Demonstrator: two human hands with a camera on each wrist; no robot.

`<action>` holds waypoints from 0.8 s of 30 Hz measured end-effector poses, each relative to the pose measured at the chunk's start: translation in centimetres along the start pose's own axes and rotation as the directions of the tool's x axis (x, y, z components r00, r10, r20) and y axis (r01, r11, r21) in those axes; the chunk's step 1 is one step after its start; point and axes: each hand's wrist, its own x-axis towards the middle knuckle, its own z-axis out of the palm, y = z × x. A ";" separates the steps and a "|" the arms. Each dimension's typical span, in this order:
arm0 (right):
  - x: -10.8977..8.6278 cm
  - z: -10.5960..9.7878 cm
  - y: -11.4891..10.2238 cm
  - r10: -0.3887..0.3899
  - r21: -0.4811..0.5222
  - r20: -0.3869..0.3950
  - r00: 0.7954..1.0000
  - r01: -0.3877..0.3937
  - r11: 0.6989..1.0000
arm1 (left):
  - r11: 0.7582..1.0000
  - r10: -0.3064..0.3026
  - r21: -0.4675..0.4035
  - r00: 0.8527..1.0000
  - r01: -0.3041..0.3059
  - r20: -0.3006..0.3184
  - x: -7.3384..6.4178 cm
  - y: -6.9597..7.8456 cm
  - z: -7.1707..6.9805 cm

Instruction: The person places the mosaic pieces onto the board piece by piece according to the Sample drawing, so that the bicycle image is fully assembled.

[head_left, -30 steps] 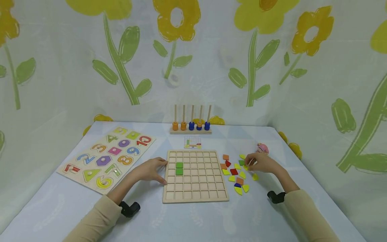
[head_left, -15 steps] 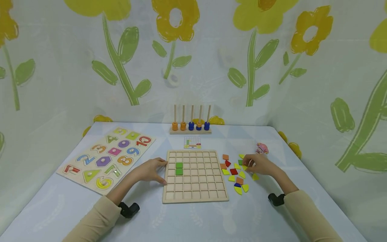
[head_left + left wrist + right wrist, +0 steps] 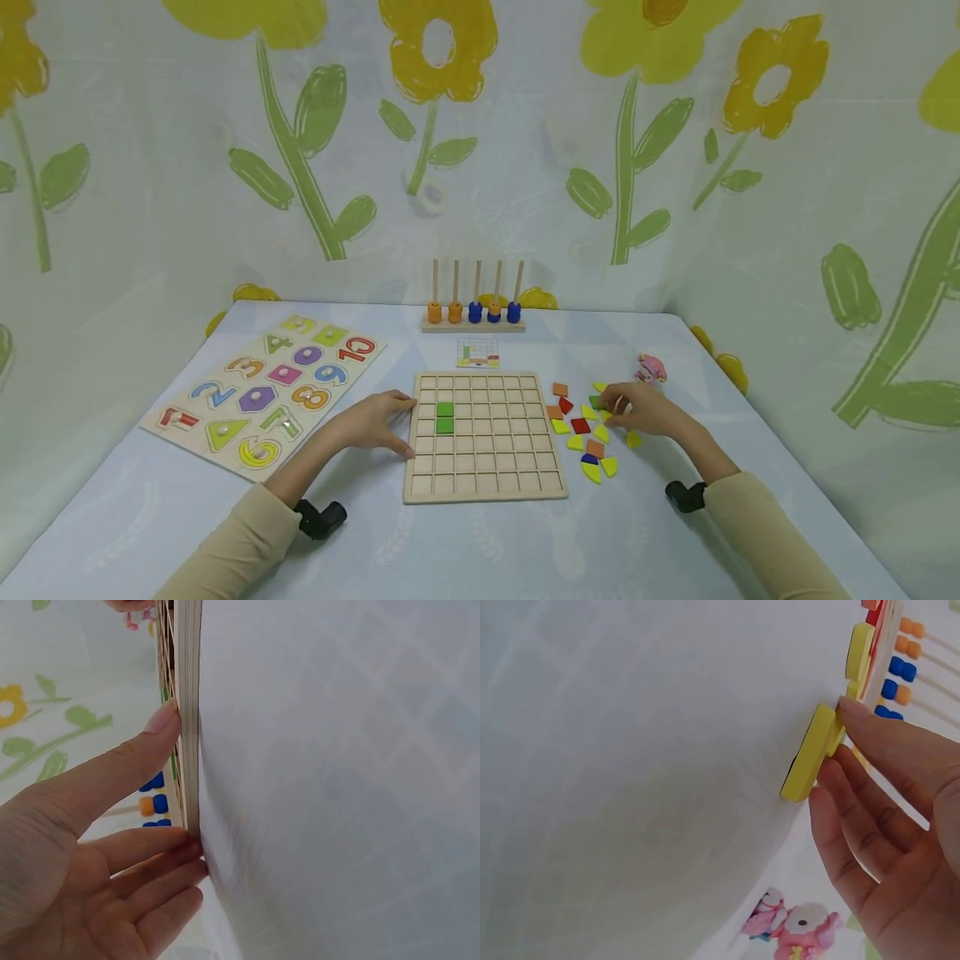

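Observation:
A light wooden grid board [image 3: 485, 467] lies flat in mid-table, with two green square tiles [image 3: 446, 417] set in its left part. My left hand [image 3: 369, 421] touches the board's left edge, thumb and fingers spread apart; the left wrist view shows the thumb [image 3: 163, 720] against its side. Over loose tiles to the right, my right hand [image 3: 639, 408] bends its fingers down beside a green tile [image 3: 595, 402] and yellow pieces. A yellow quarter-round piece [image 3: 810, 754] stands close by its fingertips in the right wrist view; whether they pinch a tile is hidden.
Several yellow, orange and red [image 3: 580, 426] tiles lie scattered right of the board. Behind it are a pattern card [image 3: 477, 353] and a peg abacus [image 3: 474, 327]. A number puzzle [image 3: 258, 400] lies at left; a pink toy figure [image 3: 651, 368] stands back right.
My right hand's fingertips have shifted slightly left over the loose tiles. The green tile beside them appears a little further left. My left hand and the board have kept their places.

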 end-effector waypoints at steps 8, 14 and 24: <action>0.2 0.0 0.0 0.037 -0.013 0.000 0.999 -0.037 0.999 | 1.000 0.002 -0.004 1.000 -0.002 0.000 0.0 0.0 0.0; 0.2 -0.5 -0.6 -0.024 0.026 -0.055 0.998 0.025 0.999 | 1.000 -0.001 -0.009 1.000 0.001 0.000 0.0 0.1 0.0; 2.5 0.5 -5.0 -0.141 0.111 -0.106 0.984 0.153 0.982 | 1.000 -0.013 -0.020 1.000 0.013 0.001 0.0 0.1 0.1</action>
